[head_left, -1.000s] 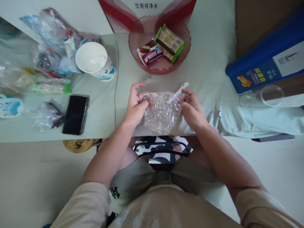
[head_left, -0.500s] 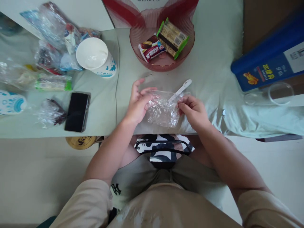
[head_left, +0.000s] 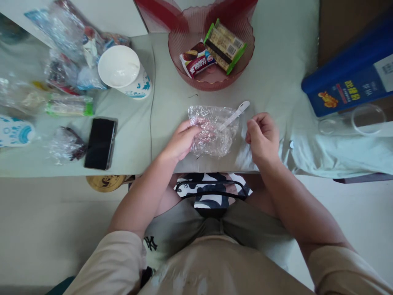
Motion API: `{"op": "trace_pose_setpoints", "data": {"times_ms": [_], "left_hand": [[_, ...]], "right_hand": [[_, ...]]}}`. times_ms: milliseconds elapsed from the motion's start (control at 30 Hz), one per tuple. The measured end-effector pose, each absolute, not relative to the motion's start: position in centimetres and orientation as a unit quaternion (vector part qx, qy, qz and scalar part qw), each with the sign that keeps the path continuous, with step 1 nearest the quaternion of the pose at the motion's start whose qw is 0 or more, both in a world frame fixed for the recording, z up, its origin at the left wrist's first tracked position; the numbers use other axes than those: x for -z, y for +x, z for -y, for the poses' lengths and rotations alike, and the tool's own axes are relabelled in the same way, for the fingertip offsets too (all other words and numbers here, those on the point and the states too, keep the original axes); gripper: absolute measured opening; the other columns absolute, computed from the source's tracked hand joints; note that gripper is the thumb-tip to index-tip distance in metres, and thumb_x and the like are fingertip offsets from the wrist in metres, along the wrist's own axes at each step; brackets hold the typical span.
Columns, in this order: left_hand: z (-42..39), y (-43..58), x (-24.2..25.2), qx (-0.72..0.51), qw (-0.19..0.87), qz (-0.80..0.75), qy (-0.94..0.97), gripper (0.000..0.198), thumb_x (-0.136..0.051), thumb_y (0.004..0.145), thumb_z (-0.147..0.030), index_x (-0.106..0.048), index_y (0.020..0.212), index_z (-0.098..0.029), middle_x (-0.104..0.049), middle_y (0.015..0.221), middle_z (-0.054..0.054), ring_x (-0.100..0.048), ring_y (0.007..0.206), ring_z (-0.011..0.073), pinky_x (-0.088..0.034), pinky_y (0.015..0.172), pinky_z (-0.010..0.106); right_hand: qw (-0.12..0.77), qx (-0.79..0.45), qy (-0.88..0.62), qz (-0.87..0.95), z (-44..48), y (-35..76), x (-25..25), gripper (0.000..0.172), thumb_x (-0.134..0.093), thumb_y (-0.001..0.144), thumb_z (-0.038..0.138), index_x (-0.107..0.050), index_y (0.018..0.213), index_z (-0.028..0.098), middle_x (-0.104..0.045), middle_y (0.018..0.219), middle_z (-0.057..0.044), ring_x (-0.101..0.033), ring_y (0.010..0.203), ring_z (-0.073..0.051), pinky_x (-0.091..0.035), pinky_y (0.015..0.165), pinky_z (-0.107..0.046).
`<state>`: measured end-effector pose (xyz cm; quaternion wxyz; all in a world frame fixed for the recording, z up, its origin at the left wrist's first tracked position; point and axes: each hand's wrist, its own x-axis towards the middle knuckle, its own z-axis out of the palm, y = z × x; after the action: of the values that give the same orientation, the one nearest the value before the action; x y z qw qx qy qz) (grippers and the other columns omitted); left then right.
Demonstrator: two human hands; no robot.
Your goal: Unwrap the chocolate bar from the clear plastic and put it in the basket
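My left hand [head_left: 183, 138] has its thumb and fingers closed on the left side of a crinkled clear plastic bag [head_left: 225, 143]; some fingers show through the film. A slim white plastic utensil [head_left: 236, 114], with a small hole near its rounded end, slants up to the right at the bag's right side. Its lower part is seen against the film, and I cannot tell whether it is inside. To the right of the bag, apart from it, my right hand [head_left: 264, 137] is curled with thumb against fingers. Whatever it may hold is hidden.
A pink ribbed bowl [head_left: 211, 85] with wrapped snacks [head_left: 225, 46] stands ahead. On the left are a paper cup [head_left: 135, 84], a black phone [head_left: 100, 143] and several plastic packages [head_left: 69, 104]. At right, a clear plastic cup [head_left: 353, 119] lies by a blue box [head_left: 334, 92].
My right hand has let go of the bag's right edge and moved right. My left hand's spread fingers have closed in on the bag, which lies more spread out.
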<state>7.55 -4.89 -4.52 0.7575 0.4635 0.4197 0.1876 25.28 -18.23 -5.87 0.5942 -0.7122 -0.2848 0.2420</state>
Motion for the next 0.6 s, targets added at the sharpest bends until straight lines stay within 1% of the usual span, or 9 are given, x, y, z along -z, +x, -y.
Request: {"op": "trace_pose_setpoints", "data": {"times_ms": [33, 100, 200, 267, 367, 433, 533, 600], "left_hand": [[4.9, 7.5, 4.5, -0.189, 0.758, -0.417, 0.464, 0.026, -0.062, 0.083, -0.021, -0.070, 0.107, -0.018, -0.078, 0.098, 0.007, -0.078, 0.104, 0.0270, -0.064, 0.093, 0.044], [4.9, 7.5, 4.6, -0.192, 0.758, -0.413, 0.466, 0.027, -0.062, 0.082, -0.022, -0.069, 0.108, -0.018, -0.078, 0.100, 0.008, -0.078, 0.106, 0.0275, -0.064, 0.095, 0.046], [4.9, 7.4, 4.6, -0.203, 0.756, -0.404, 0.473, 0.028, -0.062, 0.082, -0.024, -0.069, 0.109, -0.018, -0.078, 0.102, 0.009, -0.077, 0.108, 0.0276, -0.062, 0.099, 0.046], [5.0, 7.4, 4.6, -0.211, 0.752, -0.399, 0.480, 0.029, -0.062, 0.083, -0.025, -0.070, 0.110, -0.018, -0.078, 0.104, 0.008, -0.076, 0.109, 0.0267, -0.061, 0.100, 0.045], [5.1, 7.4, 4.6, -0.215, 0.746, -0.392, 0.494, 0.029, -0.062, 0.084, -0.026, -0.071, 0.111, -0.018, -0.079, 0.108, 0.006, -0.076, 0.110, 0.0250, -0.060, 0.101, 0.041], [5.2, 7.4, 4.7, -0.217, 0.736, -0.390, 0.509, 0.029, -0.062, 0.086, -0.027, -0.072, 0.112, -0.018, -0.079, 0.114, 0.007, -0.075, 0.111, 0.0240, -0.059, 0.100, 0.038], [5.1, 7.2, 5.1, -0.216, 0.714, -0.397, 0.535, 0.029, -0.061, 0.089, -0.028, -0.072, 0.115, -0.020, -0.078, 0.121, 0.006, -0.074, 0.112, 0.0231, -0.059, 0.095, 0.035], [5.0, 7.2, 5.3, -0.213, 0.703, -0.399, 0.549, 0.029, -0.060, 0.090, -0.028, -0.072, 0.115, -0.021, -0.078, 0.122, 0.006, -0.074, 0.112, 0.0229, -0.059, 0.092, 0.034]], "right_hand": [[0.578, -0.263, -0.717, 0.288, 18.3, 25.3, 5.8, 0.032, -0.069, 0.091, 0.051, -0.058, 0.081, 0.023, -0.048, 0.063, 0.003, -0.041, 0.054, -0.011, -0.033, 0.050, -0.025], [0.539, -0.315, -0.725, 0.291, 18.2, 25.3, 5.5, 0.037, -0.070, 0.090, 0.053, -0.060, 0.074, 0.021, -0.050, 0.058, 0.002, -0.041, 0.051, -0.010, -0.032, 0.048, -0.026], [0.508, -0.381, -0.715, 0.293, 18.1, 25.0, 5.1, 0.043, -0.071, 0.088, 0.057, -0.061, 0.068, 0.020, -0.059, 0.060, 0.000, -0.048, 0.050, -0.010, -0.036, 0.047, -0.026], [0.502, -0.404, -0.704, 0.300, 18.0, 24.8, 4.9, 0.045, -0.070, 0.087, 0.057, -0.061, 0.064, 0.020, -0.061, 0.060, -0.001, -0.051, 0.050, -0.010, -0.038, 0.048, -0.026], [0.497, -0.399, -0.710, 0.300, 17.9, 24.7, 4.7, 0.040, -0.072, 0.087, 0.050, -0.060, 0.062, 0.020, -0.059, 0.055, 0.000, -0.051, 0.049, -0.010, -0.039, 0.049, -0.026], [0.507, -0.381, -0.715, 0.296, 18.0, 24.7, 4.8, 0.035, -0.072, 0.086, 0.045, -0.061, 0.064, 0.020, -0.059, 0.056, 0.001, -0.051, 0.049, -0.010, -0.039, 0.050, -0.026], [0.524, -0.355, -0.716, 0.296, 18.1, 24.9, 5.1, 0.033, -0.071, 0.087, 0.043, -0.061, 0.066, 0.021, -0.060, 0.059, 0.001, -0.051, 0.051, -0.010, -0.038, 0.050, -0.026], [0.525, -0.351, -0.717, 0.295, 18.1, 25.0, 5.2, 0.032, -0.071, 0.088, 0.042, -0.060, 0.066, 0.021, -0.059, 0.059, 0.001, -0.051, 0.052, -0.010, -0.037, 0.051, -0.026]]}}
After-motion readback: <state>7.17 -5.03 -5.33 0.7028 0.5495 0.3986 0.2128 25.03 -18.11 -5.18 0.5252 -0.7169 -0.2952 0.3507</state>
